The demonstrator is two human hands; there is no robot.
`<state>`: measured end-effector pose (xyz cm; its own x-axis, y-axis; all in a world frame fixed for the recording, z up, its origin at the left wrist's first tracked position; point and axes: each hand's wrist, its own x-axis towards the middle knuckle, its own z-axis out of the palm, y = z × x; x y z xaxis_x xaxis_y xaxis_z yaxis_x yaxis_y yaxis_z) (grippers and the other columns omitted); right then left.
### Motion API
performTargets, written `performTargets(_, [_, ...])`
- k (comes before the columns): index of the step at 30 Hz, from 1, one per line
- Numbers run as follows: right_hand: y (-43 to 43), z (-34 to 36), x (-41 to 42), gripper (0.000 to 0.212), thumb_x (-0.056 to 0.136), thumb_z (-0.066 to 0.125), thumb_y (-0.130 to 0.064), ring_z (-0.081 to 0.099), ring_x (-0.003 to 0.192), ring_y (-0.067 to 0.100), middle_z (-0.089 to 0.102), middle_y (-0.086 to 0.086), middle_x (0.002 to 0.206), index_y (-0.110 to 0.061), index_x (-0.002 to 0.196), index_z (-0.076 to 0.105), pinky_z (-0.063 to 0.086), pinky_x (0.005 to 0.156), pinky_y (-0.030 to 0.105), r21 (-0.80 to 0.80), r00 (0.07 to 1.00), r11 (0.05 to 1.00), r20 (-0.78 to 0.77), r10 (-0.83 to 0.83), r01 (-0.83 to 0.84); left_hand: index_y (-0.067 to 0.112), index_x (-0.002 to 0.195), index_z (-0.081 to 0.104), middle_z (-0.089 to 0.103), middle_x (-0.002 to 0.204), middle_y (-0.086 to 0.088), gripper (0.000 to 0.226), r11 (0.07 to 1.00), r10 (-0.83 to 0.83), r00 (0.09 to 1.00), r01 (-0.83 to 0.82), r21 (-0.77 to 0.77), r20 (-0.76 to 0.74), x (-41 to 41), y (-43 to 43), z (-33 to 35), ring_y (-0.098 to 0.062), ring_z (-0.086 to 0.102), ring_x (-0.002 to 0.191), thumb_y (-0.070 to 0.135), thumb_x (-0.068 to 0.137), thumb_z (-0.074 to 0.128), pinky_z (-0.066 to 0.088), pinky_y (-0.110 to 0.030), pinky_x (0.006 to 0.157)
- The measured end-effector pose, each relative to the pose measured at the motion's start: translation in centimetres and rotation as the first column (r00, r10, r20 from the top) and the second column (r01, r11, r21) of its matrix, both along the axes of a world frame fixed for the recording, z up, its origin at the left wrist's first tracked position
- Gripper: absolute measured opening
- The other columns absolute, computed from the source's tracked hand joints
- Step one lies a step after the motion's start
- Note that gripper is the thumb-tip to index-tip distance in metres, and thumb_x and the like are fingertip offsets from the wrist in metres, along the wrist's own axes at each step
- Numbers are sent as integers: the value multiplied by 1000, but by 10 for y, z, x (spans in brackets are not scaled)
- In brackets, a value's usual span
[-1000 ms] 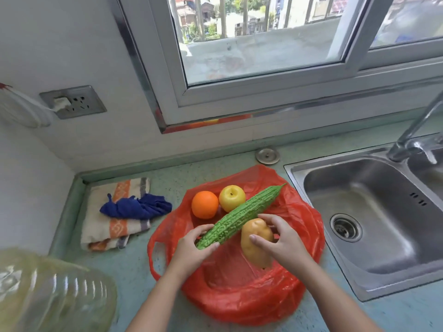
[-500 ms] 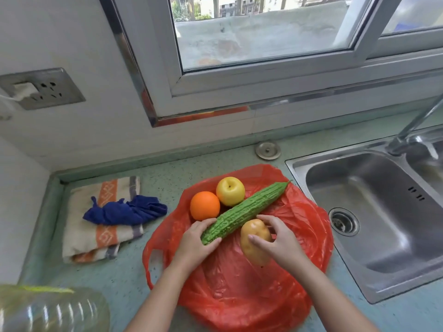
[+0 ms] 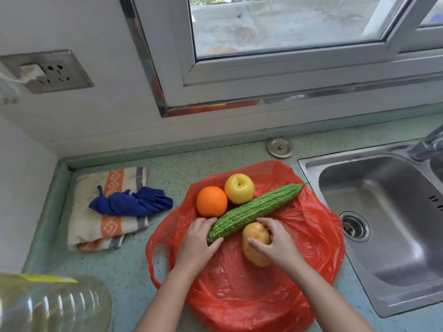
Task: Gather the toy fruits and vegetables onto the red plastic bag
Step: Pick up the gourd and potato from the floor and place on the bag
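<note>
I see the left hand (image 3: 196,240) gripping the near end of the bitter gourd (image 3: 254,209) and the right hand (image 3: 275,243) curled round the potato (image 3: 255,245). Both lie on the red plastic bag (image 3: 239,295). The orange (image 3: 211,201) and yellow apple (image 3: 239,191) sit touching on the bag, just behind the gourd. Steel sink (image 3: 359,183) right of the bag. Striped towel (image 3: 107,226) to the left, blue cloth (image 3: 134,203) on top. Clear bottle (image 3: 52,305) near left corner. Metal disc (image 3: 280,147) behind the bag, by the wall.
</note>
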<state>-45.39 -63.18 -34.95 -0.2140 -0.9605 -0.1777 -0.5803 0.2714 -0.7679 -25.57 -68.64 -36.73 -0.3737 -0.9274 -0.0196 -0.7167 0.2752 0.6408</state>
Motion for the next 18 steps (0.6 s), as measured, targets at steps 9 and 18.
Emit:
performTargets(9, [-6, -4, 4, 56, 68, 78, -27, 51, 103, 18, 55, 6, 108, -12, 117, 55, 31, 82, 16, -9, 999, 1000, -41, 8, -8, 13, 130, 49, 51, 124, -2, 52, 998, 65, 998, -64, -7, 10, 2, 12, 10, -16, 44, 117, 25, 82, 66, 28, -17, 94])
performTargets(18, [2, 2, 0, 59, 69, 78, -30, 52, 104, 17, 54, 5, 111, -12, 119, 53, 37, 88, 21, -17, 999, 1000, -39, -23, 22, 16, 135, 43, 42, 139, -5, 53, 994, 106, 994, -106, -8, 22, 0, 28, 19, -18, 33, 130, 27, 87, 60, 29, -30, 105])
